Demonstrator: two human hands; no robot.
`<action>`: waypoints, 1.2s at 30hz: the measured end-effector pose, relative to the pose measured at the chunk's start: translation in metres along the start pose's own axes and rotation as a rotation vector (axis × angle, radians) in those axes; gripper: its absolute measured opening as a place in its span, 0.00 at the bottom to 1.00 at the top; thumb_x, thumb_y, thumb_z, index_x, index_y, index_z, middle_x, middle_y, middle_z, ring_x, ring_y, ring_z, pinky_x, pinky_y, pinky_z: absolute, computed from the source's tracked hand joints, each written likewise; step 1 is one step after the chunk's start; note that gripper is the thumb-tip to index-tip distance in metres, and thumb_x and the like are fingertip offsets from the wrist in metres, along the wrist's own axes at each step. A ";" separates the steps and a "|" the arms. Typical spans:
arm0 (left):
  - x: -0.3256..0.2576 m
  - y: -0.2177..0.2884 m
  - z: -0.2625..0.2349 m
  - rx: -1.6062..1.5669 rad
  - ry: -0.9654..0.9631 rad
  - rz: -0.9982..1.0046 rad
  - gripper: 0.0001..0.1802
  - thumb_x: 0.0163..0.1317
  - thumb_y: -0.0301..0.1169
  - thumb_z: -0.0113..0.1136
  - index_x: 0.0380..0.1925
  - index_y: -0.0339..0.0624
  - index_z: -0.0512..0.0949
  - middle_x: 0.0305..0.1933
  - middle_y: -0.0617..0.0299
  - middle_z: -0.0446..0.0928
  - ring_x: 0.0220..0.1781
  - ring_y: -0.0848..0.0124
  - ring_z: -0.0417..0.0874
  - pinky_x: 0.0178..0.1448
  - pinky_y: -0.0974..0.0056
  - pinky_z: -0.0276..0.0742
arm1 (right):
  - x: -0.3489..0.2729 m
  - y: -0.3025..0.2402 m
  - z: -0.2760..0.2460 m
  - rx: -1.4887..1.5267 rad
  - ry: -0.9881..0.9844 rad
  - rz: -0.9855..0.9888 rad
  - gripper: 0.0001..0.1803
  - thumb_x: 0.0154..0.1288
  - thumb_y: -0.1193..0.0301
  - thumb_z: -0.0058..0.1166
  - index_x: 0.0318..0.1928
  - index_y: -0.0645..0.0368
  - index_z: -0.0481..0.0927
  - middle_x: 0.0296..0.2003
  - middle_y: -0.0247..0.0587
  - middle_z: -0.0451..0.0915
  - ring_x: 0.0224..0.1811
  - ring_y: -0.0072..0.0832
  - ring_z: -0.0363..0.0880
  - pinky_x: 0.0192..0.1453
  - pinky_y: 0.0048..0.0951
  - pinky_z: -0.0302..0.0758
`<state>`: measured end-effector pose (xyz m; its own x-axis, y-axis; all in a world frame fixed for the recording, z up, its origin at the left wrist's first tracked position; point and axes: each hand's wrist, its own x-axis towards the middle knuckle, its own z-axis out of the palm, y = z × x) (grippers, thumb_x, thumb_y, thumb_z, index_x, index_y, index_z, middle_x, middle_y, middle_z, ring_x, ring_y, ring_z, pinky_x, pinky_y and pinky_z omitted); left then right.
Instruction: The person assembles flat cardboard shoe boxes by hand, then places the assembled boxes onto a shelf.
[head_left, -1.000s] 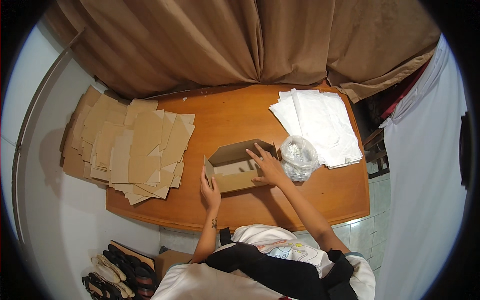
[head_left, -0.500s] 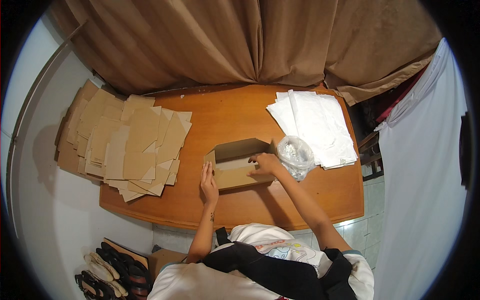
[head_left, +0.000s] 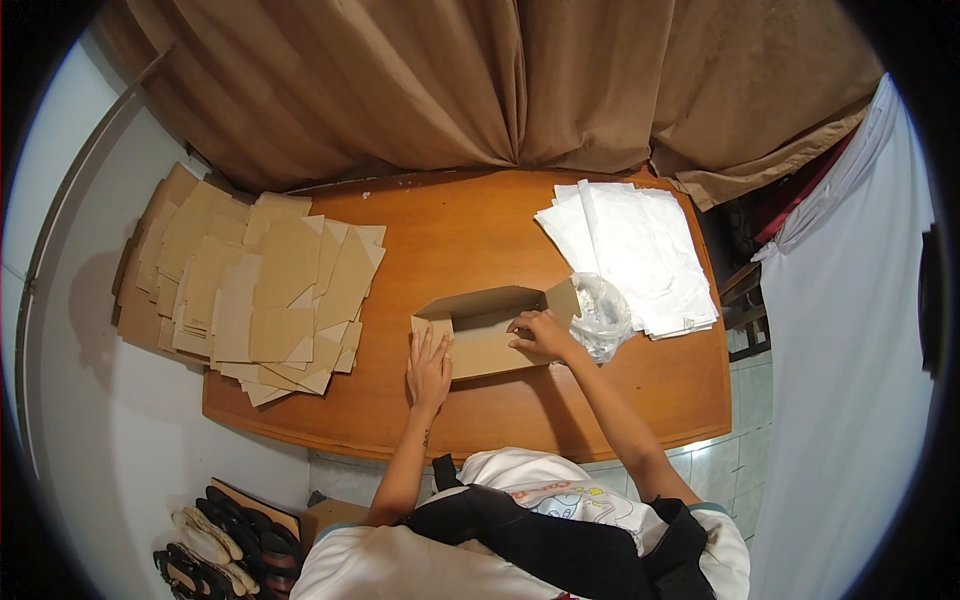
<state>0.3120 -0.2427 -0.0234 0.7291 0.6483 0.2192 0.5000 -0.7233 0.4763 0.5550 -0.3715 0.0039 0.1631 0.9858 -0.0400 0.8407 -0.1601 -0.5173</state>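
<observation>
The box (head_left: 487, 330) lies half-folded at the desk's (head_left: 470, 225) middle front. The left hand (head_left: 429, 368) presses flat and open on its near left end; the right hand (head_left: 541, 333) rests with bent fingers on its right wall, pinching nothing. The raised flaps could spring back if either hand eases. A clear bag (head_left: 601, 315) touches the right end and may snag. Flat cardboard (head_left: 262, 290) overhangs the left edge; open room lies behind the box.
</observation>
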 end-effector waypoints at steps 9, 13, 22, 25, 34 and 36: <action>0.001 0.000 -0.003 0.026 -0.024 0.050 0.21 0.64 0.36 0.48 0.56 0.48 0.75 0.70 0.53 0.58 0.74 0.50 0.49 0.71 0.47 0.50 | -0.007 0.002 0.008 0.058 0.061 -0.020 0.15 0.55 0.59 0.61 0.41 0.49 0.80 0.36 0.37 0.77 0.46 0.36 0.75 0.51 0.40 0.65; 0.002 0.002 -0.011 -0.179 -0.009 0.077 0.19 0.65 0.35 0.47 0.55 0.46 0.76 0.69 0.53 0.59 0.73 0.50 0.50 0.72 0.48 0.49 | -0.007 -0.007 0.001 0.073 0.100 -0.062 0.14 0.56 0.61 0.61 0.42 0.49 0.80 0.34 0.37 0.76 0.43 0.37 0.75 0.51 0.39 0.64; 0.003 -0.003 -0.012 -0.440 0.240 -0.064 0.17 0.64 0.31 0.47 0.51 0.44 0.76 0.66 0.52 0.63 0.71 0.49 0.54 0.71 0.49 0.53 | -0.016 -0.043 -0.027 0.008 0.538 -0.161 0.15 0.53 0.72 0.61 0.44 0.50 0.79 0.47 0.42 0.71 0.52 0.38 0.69 0.56 0.41 0.62; 0.003 -0.003 -0.014 -0.292 0.158 0.005 0.18 0.62 0.31 0.51 0.52 0.45 0.76 0.67 0.52 0.61 0.72 0.49 0.53 0.71 0.49 0.52 | -0.027 -0.042 -0.029 -0.172 0.926 0.107 0.19 0.54 0.74 0.57 0.49 0.55 0.75 0.48 0.48 0.71 0.52 0.43 0.69 0.57 0.42 0.61; 0.027 0.022 0.000 -0.068 -0.002 0.124 0.27 0.58 0.37 0.57 0.59 0.48 0.71 0.72 0.49 0.51 0.74 0.45 0.43 0.71 0.46 0.50 | -0.043 -0.033 0.003 0.188 0.536 0.007 0.32 0.54 0.75 0.53 0.61 0.65 0.63 0.59 0.57 0.67 0.61 0.50 0.65 0.64 0.44 0.61; 0.032 0.023 0.006 -0.059 0.009 0.102 0.27 0.58 0.37 0.58 0.59 0.48 0.71 0.73 0.49 0.50 0.75 0.45 0.43 0.72 0.46 0.49 | -0.043 -0.034 0.015 0.193 0.474 -0.007 0.32 0.56 0.73 0.53 0.63 0.62 0.63 0.60 0.54 0.66 0.64 0.49 0.62 0.66 0.44 0.59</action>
<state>0.3500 -0.2402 -0.0104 0.7706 0.5743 0.2764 0.3946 -0.7704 0.5007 0.5122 -0.4077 0.0103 0.4114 0.8485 0.3330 0.7394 -0.0970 -0.6663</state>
